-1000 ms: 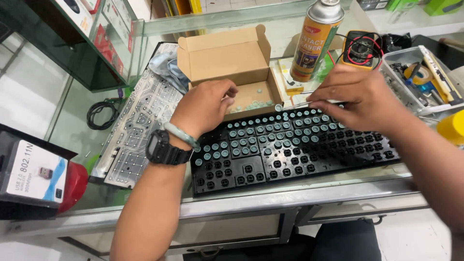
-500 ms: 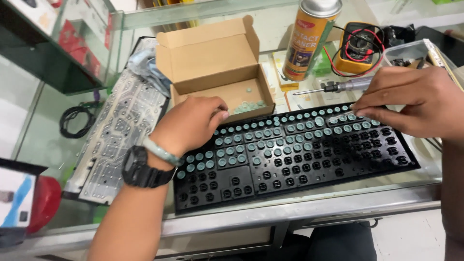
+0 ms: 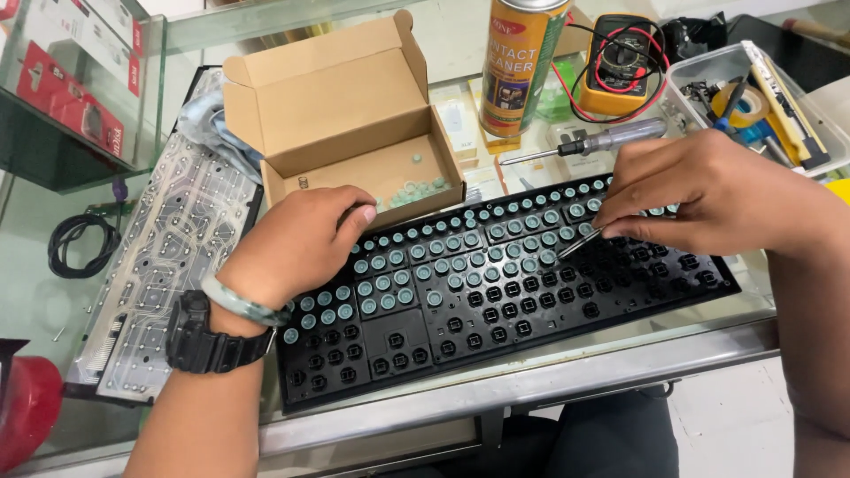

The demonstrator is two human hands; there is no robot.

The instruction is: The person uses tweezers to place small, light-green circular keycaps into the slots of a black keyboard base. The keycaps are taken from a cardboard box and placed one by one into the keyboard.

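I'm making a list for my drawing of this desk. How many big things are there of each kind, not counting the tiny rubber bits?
Keyboard frame: 1
Clear circuit sheet: 1
Cardboard box: 1
Spray can: 1
Screwdriver: 1
Yellow meter: 1
Plastic tool tray: 1
Hands: 2, left hand and right hand
Total: 9

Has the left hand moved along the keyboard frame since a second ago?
Yes. The left hand has slid toward the frame's left end: earlier it sat below the middle of the cardboard box, now below the box's left half, on the keyboard frame.
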